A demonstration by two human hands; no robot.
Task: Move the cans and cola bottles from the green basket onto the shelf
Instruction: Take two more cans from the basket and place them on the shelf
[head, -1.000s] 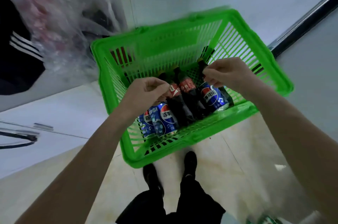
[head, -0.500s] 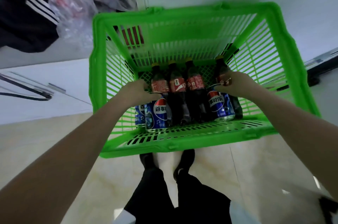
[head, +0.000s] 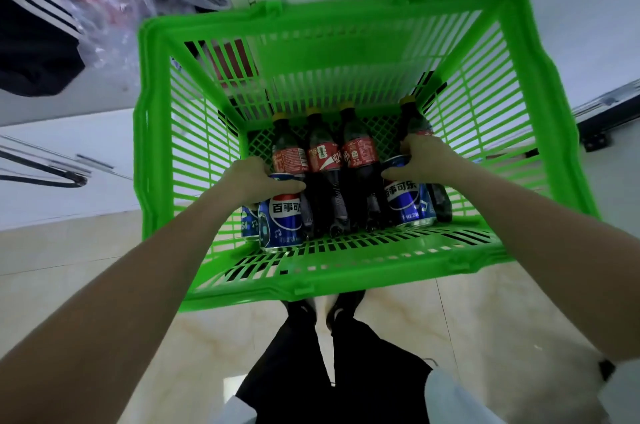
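Head view: our left hand [head: 254,179] grips one blue can [head: 281,216], right hand [head: 420,160] another can [head: 408,202]; lifting carelessly could topple neighbouring bottles [head: 325,167] in the basket [head: 156,146].

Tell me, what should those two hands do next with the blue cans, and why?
Probably lift both cans straight up out of the green basket. The left hand already curls over the top of one blue can, and the right hand over the other blue can, so each grip looks set. Four cola bottles lie between them.
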